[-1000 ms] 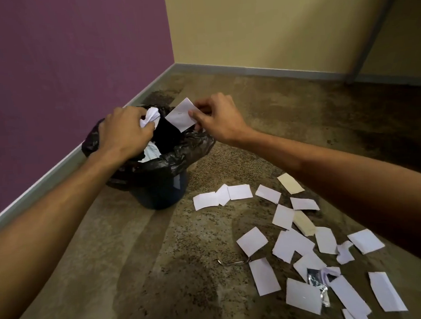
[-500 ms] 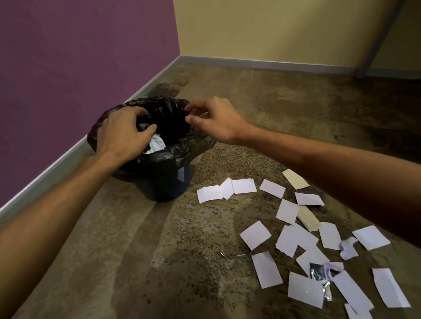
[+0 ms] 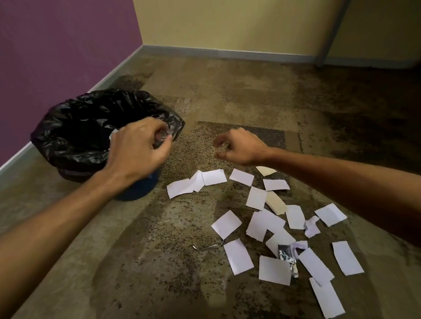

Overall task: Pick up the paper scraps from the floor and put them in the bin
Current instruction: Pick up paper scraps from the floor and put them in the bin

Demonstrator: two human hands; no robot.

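A blue bin (image 3: 137,191) lined with a black bag (image 3: 79,128) stands on the floor by the purple wall, with white paper showing inside. My left hand (image 3: 139,149) hovers over the bin's right rim, fingers curled, holding nothing I can see. My right hand (image 3: 238,146) hangs to the right of the bin above bare floor, fingers loosely curled and empty. Several white paper scraps (image 3: 256,198) lie scattered on the floor below and to the right of it, the nearest white scrap (image 3: 242,177) just under the wrist.
A crumpled silver foil wrapper (image 3: 288,258) lies among the scraps, and a thin bent metal piece (image 3: 207,246) rests left of them. A tan scrap (image 3: 276,202) sits in the pile. The purple wall (image 3: 50,58) and yellow wall (image 3: 232,17) meet in the corner behind the bin.
Both hands dropped their paper into the bin and pulled back. My right hand has moved right and down away from the bin; my left hand has shifted to its right rim.
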